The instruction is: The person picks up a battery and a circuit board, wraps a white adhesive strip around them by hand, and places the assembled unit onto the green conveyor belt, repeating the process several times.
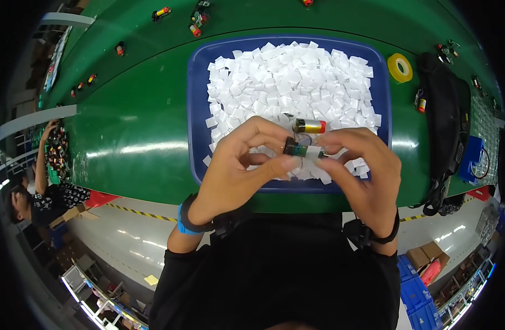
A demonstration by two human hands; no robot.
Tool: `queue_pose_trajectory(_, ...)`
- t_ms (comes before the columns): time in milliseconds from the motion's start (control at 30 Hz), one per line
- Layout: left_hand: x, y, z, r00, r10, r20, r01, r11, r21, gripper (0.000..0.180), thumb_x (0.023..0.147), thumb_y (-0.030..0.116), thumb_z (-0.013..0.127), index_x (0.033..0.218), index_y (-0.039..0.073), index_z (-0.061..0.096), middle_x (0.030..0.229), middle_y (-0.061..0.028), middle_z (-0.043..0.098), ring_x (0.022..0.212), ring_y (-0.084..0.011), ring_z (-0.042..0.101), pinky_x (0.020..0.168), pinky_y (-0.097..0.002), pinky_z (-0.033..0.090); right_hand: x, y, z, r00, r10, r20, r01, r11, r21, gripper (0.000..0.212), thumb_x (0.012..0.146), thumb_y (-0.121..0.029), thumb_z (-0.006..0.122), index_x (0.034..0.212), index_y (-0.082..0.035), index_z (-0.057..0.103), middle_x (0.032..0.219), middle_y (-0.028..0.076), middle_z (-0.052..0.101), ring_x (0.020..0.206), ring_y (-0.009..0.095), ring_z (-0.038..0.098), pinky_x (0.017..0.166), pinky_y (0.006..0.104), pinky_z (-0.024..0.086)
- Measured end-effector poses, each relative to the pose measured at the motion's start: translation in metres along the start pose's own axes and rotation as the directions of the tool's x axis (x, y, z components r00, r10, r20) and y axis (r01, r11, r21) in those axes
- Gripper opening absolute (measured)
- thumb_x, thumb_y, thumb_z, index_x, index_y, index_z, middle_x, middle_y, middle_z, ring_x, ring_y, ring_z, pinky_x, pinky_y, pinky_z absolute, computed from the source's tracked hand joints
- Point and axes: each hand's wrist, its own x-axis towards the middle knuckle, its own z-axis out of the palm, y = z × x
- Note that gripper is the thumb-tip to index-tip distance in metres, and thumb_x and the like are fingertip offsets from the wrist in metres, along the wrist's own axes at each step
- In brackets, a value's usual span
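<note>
Over the blue tray [196,110], my left hand [236,165] pinches the black round end of a small green circuit board [301,149]. A white square piece [314,153], like a sticker, lies across the board's right part. There, the thumb and fingertips of my right hand [368,170] close on the board's end, partly hiding it. Just above the board is a small cylindrical battery [310,126], yellow and black with a red end; thin wires show between the two. Beneath my hands, a heap of white square pieces [291,82] fills the tray.
A roll of yellow tape [400,67] and a black bag [445,110] lie right of the tray on the green table [131,121]. Several battery-and-board pieces [197,19] are scattered at the back. At far left, another person's arm [41,165] reaches toward a pile of parts [57,148].
</note>
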Motion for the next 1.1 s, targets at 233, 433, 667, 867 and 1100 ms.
queue_pose_trajectory(233, -0.002, -0.007, 0.001, 0.997, 0.069, -0.037, -0.063, 0.989, 0.133, 0.027, 0.089, 0.004, 0.073, 0.111, 0.0, 0.058, 0.103, -0.0058, 0.065, 0.094, -0.0107, 0.065, 0.073, -0.0227, 0.056, 0.005, 0.002, 0.014, 0.983, 0.165, -0.075, -0.158, 0.983, 0.093, 0.025, 0.071, 0.002, 0.08, 0.092, -0.004, 0.068, 0.097, 0.007, 0.063, 0.077, 0.024, 0.066, 0.056, 0.0281, 0.053)
queue_pose_trajectory(433, -0.002, -0.003, 0.0, 0.995, 0.029, -0.094, -0.02, 0.995, 0.094, 0.027, 0.092, -0.002, 0.065, 0.116, -0.004, 0.054, 0.104, -0.0113, 0.064, 0.089, -0.0149, 0.065, 0.075, -0.0296, 0.06, 0.004, -0.001, 0.005, 0.996, -0.023, -0.089, 0.006, 0.981, -0.193, 0.022, 0.074, 0.002, 0.079, 0.093, -0.002, 0.067, 0.099, 0.009, 0.063, 0.08, 0.025, 0.065, 0.057, 0.0288, 0.053)
queue_pose_trajectory(667, 0.001, -0.003, -0.002, 0.975, 0.222, -0.01, -0.204, 0.913, 0.354, 0.018, 0.097, 0.002, 0.054, 0.115, -0.002, 0.055, 0.105, -0.0094, 0.062, 0.084, -0.0136, 0.063, 0.07, -0.0286, 0.056, 0.014, 0.007, 0.01, 0.984, 0.167, -0.059, -0.173, 0.977, -0.124, 0.024, 0.078, -0.001, 0.077, 0.101, -0.003, 0.069, 0.102, 0.01, 0.067, 0.086, 0.023, 0.065, 0.068, 0.0308, 0.053)
queue_pose_trajectory(867, 0.002, 0.004, 0.001, 0.996, 0.087, 0.033, -0.091, 0.83, 0.55, 0.015, 0.095, -0.001, 0.052, 0.11, 0.0, 0.054, 0.103, -0.0084, 0.058, 0.085, -0.0124, 0.061, 0.066, -0.0267, 0.052, 0.018, 0.007, 0.018, 0.945, 0.304, 0.118, -0.326, 0.895, 0.306, 0.028, 0.078, 0.0, 0.079, 0.104, -0.004, 0.068, 0.099, 0.008, 0.07, 0.092, 0.019, 0.065, 0.074, 0.0305, 0.052)
queue_pose_trajectory(1100, 0.004, -0.003, -0.01, 0.996, 0.067, 0.051, -0.079, 0.957, 0.28, 0.012, 0.095, 0.004, 0.049, 0.106, 0.001, 0.053, 0.112, -0.0093, 0.056, 0.092, -0.0137, 0.058, 0.073, -0.0262, 0.05, 0.017, -0.002, 0.01, 0.998, 0.017, 0.066, -0.021, 0.998, 0.061, 0.033, 0.067, 0.0, 0.084, 0.095, -0.003, 0.067, 0.095, 0.008, 0.07, 0.086, 0.023, 0.064, 0.075, 0.0322, 0.052)
